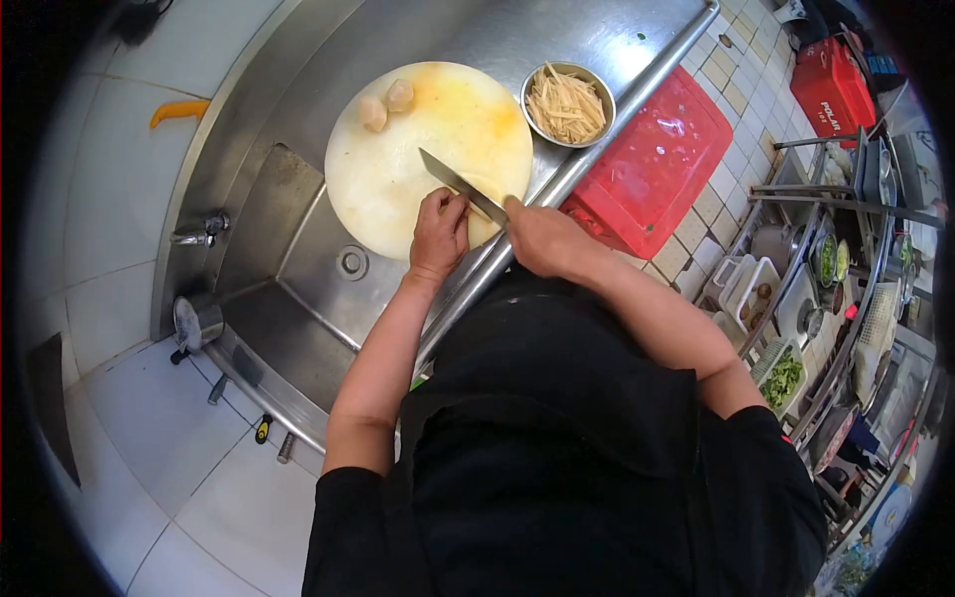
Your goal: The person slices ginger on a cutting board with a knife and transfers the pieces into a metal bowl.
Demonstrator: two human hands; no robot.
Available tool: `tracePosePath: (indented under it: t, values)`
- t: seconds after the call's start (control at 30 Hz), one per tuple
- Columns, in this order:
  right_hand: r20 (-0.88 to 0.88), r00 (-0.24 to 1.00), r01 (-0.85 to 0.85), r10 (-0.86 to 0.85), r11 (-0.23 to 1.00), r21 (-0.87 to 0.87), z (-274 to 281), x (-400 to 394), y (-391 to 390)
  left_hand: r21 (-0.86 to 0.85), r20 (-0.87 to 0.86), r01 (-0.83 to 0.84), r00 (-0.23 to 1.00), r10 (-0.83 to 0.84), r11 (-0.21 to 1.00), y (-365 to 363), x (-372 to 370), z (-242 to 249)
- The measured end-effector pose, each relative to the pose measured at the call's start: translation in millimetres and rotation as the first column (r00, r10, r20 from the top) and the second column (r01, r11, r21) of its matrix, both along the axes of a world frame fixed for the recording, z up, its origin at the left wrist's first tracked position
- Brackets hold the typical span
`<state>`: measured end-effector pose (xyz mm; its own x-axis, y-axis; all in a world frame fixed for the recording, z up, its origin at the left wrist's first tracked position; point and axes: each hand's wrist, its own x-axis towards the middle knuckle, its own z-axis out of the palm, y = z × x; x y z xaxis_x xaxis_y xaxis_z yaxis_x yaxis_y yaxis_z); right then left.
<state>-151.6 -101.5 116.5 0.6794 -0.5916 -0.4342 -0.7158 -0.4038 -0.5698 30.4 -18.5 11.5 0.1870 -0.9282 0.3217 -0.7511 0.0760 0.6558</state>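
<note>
right hand (547, 241) holding knife (460, 183), left hand (440, 233) beside, cutting board (383, 194)

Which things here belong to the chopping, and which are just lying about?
Seemingly part of the job:
knife, gripped by the right hand
left hand, beside the blade
round board
two pale lumps on it
bowl of pale strips

Probably just lying about:
red container
red POLAR box
orange handle
yellow-and-black handle
</note>
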Motion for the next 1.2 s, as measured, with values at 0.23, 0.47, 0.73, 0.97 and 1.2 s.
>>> tracePosePath:
  t: [0.23, 0.47, 0.73, 0.97, 1.2]
  values:
    - [-0.018, 1.000, -0.013, 0.013, 0.999, -0.032, -9.6, 4.8, -5.2, 0.007, -0.010, -0.007, 1.000, 0.007, 1.000, -1.2, 1.5, -3.0]
    - [0.009, 1.000, 0.029, -0.029, 0.999, -0.017, 19.0, -4.5, 3.7, 0.000, -0.048, -0.009, 0.999, 0.009, 1.000, 0.0, 2.5, -5.9]
    - [-0.004, 1.000, 0.026, -0.026, 1.000, -0.015, 21.9, -19.7, 12.9, -0.001, -0.072, -0.006, 0.997, 0.006, 1.000, -0.7, 1.8, -2.8]
    - [0.022, 1.000, 0.003, -0.002, 0.999, -0.046, 21.5, -11.4, 9.3, 0.010, -0.070, -0.008, 0.997, 0.009, 1.000, -0.8, 1.7, -1.9]
    - [-0.006, 1.000, -0.020, 0.020, 1.000, -0.018, 3.1, 0.3, 0.7, -0.004, -0.027, 0.001, 1.000, -0.001, 1.000, -2.2, 1.3, 1.0]
